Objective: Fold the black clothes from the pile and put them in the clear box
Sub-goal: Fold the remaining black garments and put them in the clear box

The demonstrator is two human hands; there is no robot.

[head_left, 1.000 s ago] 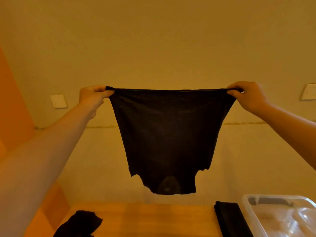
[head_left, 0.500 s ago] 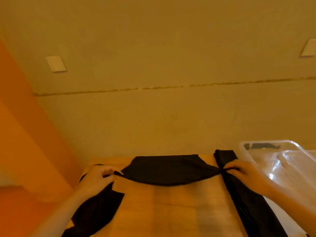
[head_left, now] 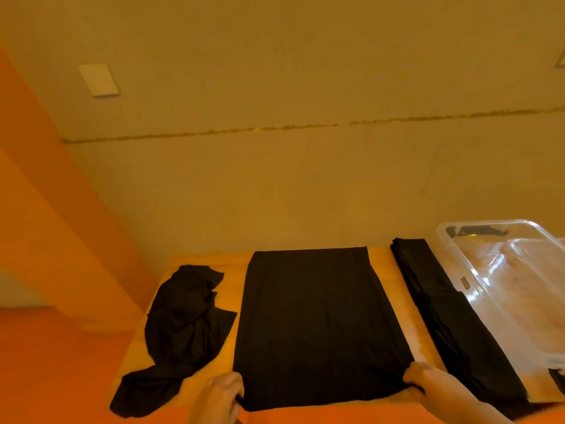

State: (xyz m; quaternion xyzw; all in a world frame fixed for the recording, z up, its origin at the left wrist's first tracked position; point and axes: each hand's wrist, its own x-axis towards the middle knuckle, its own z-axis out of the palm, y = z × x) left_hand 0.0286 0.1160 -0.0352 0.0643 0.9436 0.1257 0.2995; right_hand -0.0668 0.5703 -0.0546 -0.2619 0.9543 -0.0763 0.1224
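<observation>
A second ago we held the black garment [head_left: 318, 325] up in the air; now it lies spread flat on the wooden table [head_left: 397, 304], ready for its first fold. Our left hand [head_left: 220, 396] and right hand [head_left: 428, 381] pinch its two near corners. Count — one spread garment; one crumpled pile [head_left: 180, 328] just left of it; one folded black piece [head_left: 452, 319] right of it; one clear box [head_left: 519, 283] beyond that, touching the folded piece — contents unclear.
</observation>
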